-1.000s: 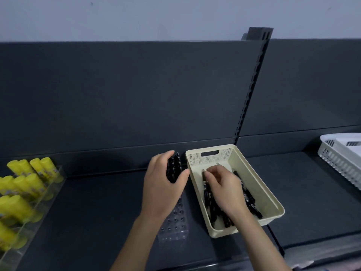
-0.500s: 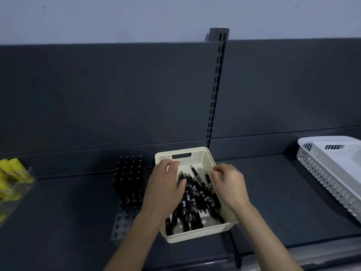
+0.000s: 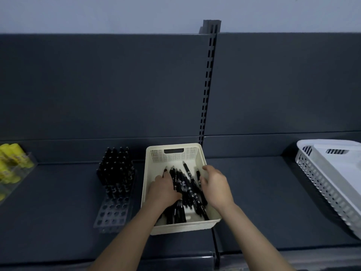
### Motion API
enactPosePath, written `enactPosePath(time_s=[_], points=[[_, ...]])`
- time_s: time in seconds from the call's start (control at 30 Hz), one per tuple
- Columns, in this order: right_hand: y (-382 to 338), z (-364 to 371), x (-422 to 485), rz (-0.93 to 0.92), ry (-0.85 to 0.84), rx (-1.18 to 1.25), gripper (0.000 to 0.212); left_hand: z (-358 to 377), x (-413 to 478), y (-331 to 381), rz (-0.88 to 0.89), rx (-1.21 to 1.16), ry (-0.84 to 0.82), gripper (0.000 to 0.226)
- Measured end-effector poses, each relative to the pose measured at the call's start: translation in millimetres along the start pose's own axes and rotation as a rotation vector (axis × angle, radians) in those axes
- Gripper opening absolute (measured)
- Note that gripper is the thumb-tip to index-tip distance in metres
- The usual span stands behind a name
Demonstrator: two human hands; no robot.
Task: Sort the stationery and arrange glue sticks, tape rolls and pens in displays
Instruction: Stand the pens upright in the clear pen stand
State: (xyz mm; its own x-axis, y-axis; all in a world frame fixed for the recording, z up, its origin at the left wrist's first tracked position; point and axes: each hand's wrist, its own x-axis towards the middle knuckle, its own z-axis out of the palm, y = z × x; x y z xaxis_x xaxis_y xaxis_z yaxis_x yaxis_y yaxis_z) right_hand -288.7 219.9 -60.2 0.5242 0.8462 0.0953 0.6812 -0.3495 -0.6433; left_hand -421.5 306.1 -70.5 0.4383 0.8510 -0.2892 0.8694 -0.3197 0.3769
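Note:
A cream basket (image 3: 174, 156) stands on the dark shelf and holds several loose black pens (image 3: 188, 185). Both my hands are inside it. My left hand (image 3: 163, 190) lies on the left side of the pen pile with its fingers stretched over the pens. My right hand (image 3: 215, 186) curves round the right side of the pile, thumb and fingers around a pen there. Left of the basket a clear pen holder (image 3: 112, 215) carries several upright black pens (image 3: 116, 171) in its back rows; its front holes are empty.
Yellow glue sticks (image 3: 11, 162) sit in a clear display at the far left. Stacked white baskets (image 3: 330, 178) stand at the right. A slotted upright (image 3: 208, 85) divides the dark back panel. The shelf's front edge runs below my forearms.
My left hand left the pen holder and went into the basket. Both hands now close in on the pen pile from either side. The view shifted right.

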Motion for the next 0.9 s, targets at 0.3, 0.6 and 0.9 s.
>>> enactPosePath(time_s=[0.3,0.6,0.9], points=[[-4.0,-1.0,-1.2,0.001,0.002,-0.048,0.028,2.7,11.2,2.7,-0.101,-0.161,-0.049,0.062],[-4.1,-1.3,-1.1,0.015,-0.004,-0.074,0.038,8.2,16.4,4.2,-0.114,-0.512,0.017,0.033],[6.4,-12.9,-7.8,0.056,0.002,-0.113,0.044,-5.5,7.0,14.1,0.021,-0.972,0.038,0.016]])
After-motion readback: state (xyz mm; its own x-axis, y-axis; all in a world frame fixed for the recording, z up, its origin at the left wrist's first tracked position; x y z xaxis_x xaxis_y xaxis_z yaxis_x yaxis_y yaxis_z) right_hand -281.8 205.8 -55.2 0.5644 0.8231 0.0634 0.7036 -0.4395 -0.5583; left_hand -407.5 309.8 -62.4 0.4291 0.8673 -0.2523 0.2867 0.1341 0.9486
